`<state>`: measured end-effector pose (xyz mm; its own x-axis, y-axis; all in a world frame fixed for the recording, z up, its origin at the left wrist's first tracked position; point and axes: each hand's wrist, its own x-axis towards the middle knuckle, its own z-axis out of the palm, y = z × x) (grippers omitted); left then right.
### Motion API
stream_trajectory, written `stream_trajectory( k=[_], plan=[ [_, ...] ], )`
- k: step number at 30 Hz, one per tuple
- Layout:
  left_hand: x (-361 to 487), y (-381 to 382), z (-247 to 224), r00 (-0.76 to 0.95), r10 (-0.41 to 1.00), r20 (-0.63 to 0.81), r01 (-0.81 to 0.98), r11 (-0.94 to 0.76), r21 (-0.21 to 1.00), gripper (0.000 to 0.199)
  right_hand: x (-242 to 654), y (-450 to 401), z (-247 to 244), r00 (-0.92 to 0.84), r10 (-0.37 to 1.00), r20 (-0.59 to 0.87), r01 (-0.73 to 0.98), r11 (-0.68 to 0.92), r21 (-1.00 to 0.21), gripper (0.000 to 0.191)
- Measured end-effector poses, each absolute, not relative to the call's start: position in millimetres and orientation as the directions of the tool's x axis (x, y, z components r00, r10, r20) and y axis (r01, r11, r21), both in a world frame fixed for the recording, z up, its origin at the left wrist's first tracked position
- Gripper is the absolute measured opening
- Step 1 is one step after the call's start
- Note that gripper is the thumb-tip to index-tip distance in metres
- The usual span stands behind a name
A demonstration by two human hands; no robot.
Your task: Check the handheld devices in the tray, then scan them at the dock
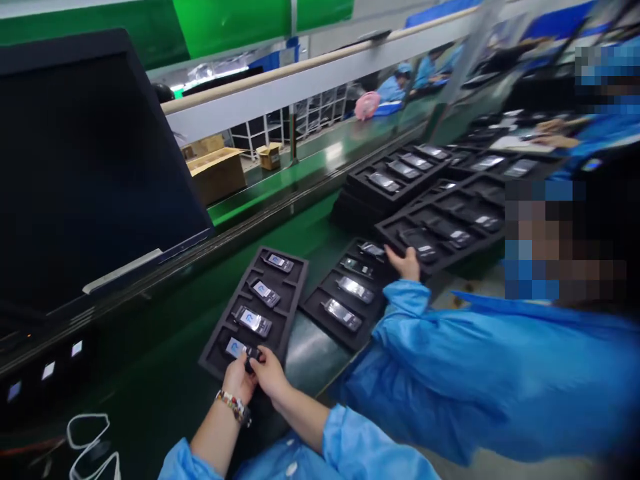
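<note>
A black foam tray (295, 267) lies on the green belt in front of me, with several small devices in its slots. My left hand (237, 379), with a beaded bracelet on the wrist, and my right hand (269, 373) meet at the tray's near end. Both pinch the nearest device (239, 349), which shows a lit blue screen. Three more devices sit in the slots beyond it.
A co-worker in a blue coat sits close on my right, one hand (406, 263) on a second tray (327, 319). More loaded trays (395, 233) lie farther along the belt. A large dark monitor (85, 167) stands at left; a white cable (93, 443) lies at lower left.
</note>
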<state>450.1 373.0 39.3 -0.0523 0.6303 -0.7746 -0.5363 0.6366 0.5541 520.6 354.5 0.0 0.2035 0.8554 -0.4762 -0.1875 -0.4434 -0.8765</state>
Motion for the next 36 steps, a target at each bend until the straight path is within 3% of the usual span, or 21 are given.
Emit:
stream_trajectory(
  k=[4, 11, 15, 20, 26, 31, 36],
  plan=[
    [455.7, 349.6, 44.8, -0.099, 0.734, -0.672, -0.630, 0.477, 0.613, 0.008, 554.3, 349.3, 19.2, -0.004, 0.903, -0.430, -0.253, -0.417, -0.873, 0.024],
    [459.6, 301.0, 64.3, 0.135, 0.792, -0.596, -0.743, 0.479, 0.468, 0.008, 597.2, 335.5, 53.9, -0.320, 0.886, -0.337, -0.375, -0.445, -0.813, 0.039],
    [466.1, 291.3, 65.9, 0.194, 0.783, -0.591, -0.662, 0.549, 0.510, 0.023, 603.0, 336.8, 61.9, -0.447, 0.827, -0.340, -0.365, -0.516, -0.775, 0.048],
    [473.7, 294.4, 66.8, 0.092, 0.802, -0.590, -0.575, 0.526, 0.626, 0.047, 607.9, 334.8, 61.7, -0.438, 0.823, -0.362, -0.470, -0.553, -0.688, 0.052],
    [485.6, 298.4, 68.7, 0.020, 0.841, -0.540, -0.516, 0.471, 0.715, 0.051, 612.4, 322.1, 62.2, -0.390, 0.840, -0.378, -0.562, -0.542, -0.625, 0.052],
    [499.2, 303.4, 71.9, 0.089, 0.920, -0.381, -0.427, 0.381, 0.820, 0.055, 618.6, 314.4, 70.8, -0.429, 0.869, -0.246, -0.732, -0.494, -0.469, 0.052],
    [513.7, 311.5, 71.0, 0.123, 0.951, -0.285, -0.300, 0.309, 0.902, 0.058, 630.6, 314.0, 71.8, -0.303, 0.942, -0.145, -0.805, -0.335, -0.490, 0.044]
  ],
)
